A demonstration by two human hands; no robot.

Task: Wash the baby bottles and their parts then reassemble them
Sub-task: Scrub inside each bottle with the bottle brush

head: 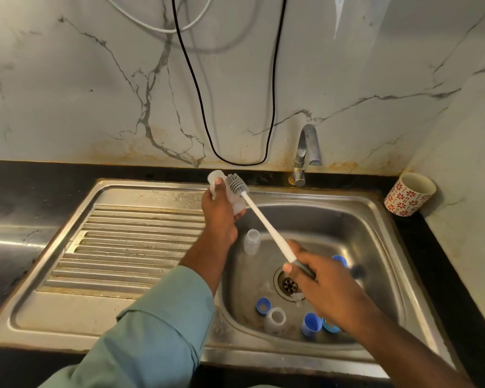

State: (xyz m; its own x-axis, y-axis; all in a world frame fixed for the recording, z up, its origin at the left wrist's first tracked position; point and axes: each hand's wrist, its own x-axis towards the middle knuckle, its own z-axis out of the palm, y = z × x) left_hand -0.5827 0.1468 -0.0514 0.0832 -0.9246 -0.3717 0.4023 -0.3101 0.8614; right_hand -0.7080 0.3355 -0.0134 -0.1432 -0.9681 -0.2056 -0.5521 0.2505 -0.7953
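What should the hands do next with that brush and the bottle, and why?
Probably slide the brush head into the bottle. The left hand grips the clear bottle up over the sink, and the right hand grips the brush handle, with the bristles beside the bottle, not inside. Scrubbing hasn't reached the inside yet.

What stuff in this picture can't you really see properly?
Head view only:
- The bottle held by the left hand: mostly covered by the fingers, so which way it opens is unclear.
- The brush handle's end: blurred, wrapped by the right hand.
- Blue parts behind the right hand: partly hidden.
- The small clear piece by the drain: too small to name.
- Tap water: none discernible.
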